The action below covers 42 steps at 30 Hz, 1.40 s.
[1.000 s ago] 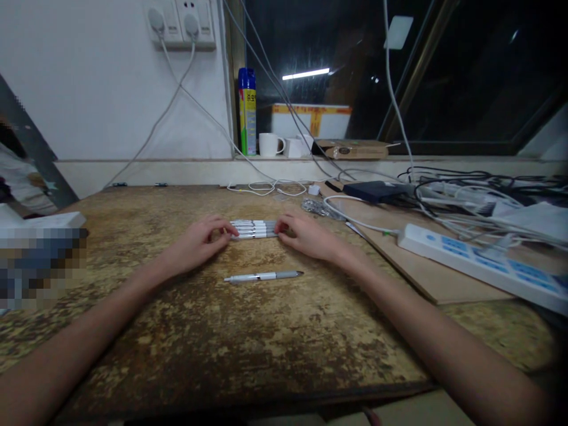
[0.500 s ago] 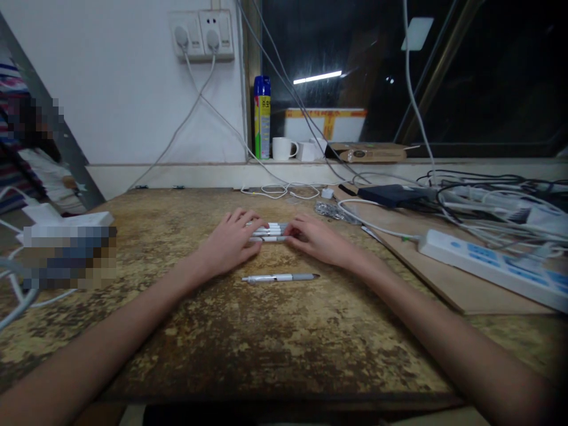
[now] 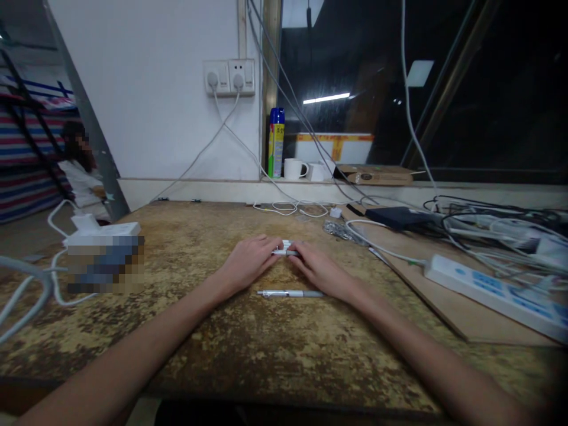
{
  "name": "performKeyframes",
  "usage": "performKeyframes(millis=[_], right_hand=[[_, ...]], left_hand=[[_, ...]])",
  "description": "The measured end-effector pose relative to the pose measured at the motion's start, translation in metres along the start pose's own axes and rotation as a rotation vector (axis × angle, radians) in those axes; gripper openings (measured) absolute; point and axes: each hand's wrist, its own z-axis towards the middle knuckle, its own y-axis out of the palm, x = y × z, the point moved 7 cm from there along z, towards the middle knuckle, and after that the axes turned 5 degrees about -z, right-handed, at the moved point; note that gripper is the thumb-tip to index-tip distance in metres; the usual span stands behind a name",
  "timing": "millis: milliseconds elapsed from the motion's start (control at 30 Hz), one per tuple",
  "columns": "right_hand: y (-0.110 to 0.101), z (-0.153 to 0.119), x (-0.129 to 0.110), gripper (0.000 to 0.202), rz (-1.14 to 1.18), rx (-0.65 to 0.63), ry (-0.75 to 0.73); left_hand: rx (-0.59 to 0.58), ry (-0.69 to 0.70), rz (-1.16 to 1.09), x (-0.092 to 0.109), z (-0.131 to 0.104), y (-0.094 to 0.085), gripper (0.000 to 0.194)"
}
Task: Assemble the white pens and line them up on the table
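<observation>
A row of white pens (image 3: pixel 286 242) lies across the table in front of me, mostly covered by my fingers. At its near side is one white pen with a grey grip (image 3: pixel 279 252). My left hand (image 3: pixel 248 260) has its thumb and fingers closed on the left part of this pen. The thumb and fingers of my right hand (image 3: pixel 319 266) pinch its grey end. Whether the pen is lifted or touches the row, I cannot tell. Closer to me lies a single silver-white pen (image 3: pixel 288 293) by itself, its right tip hidden behind my right wrist.
A power strip (image 3: pixel 488 290) and tangled cables lie on a board (image 3: pixel 426 296) at the right. At the left are a white adapter (image 3: pixel 104 231) and thick cables. A spray can (image 3: pixel 276 145) and mug (image 3: pixel 293 169) stand on the sill. A person (image 3: pixel 82 171) is at far left.
My view has shifted, so everything sits lower and further right. Both hands have closed in on the nearest pen of the row, the left hand's spread fingers now drawn together.
</observation>
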Motion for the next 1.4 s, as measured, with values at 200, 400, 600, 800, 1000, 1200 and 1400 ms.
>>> performKeyframes(millis=[200, 400, 600, 800, 1000, 1200, 1400], right_hand=[[0.001, 0.004, -0.002, 0.027, -0.271, -0.048, 0.022], [-0.006, 0.006, -0.012, 0.022, -0.476, -0.063, -0.021], [-0.015, 0.010, -0.020, 0.020, -0.472, -0.002, -0.045], [-0.025, 0.009, -0.013, 0.021, -0.280, 0.112, -0.073], [-0.020, 0.007, -0.005, 0.022, 0.028, 0.135, 0.016], [-0.026, 0.006, -0.007, 0.017, 0.181, 0.215, 0.038], [-0.022, 0.007, -0.006, 0.019, 0.296, 0.155, 0.107]], left_hand=[[0.028, -0.034, 0.105, 0.007, 0.000, -0.003, 0.033], [0.056, -0.137, 0.011, 0.006, 0.000, -0.002, 0.035], [0.010, -0.197, -0.083, -0.009, -0.002, 0.003, 0.037], [0.087, -0.129, -0.128, -0.014, -0.002, 0.000, 0.042], [0.103, -0.127, -0.176, -0.019, -0.005, 0.001, 0.039], [0.090, -0.139, -0.211, -0.021, -0.008, 0.003, 0.038], [0.086, -0.120, -0.264, -0.016, -0.006, 0.001, 0.038]])
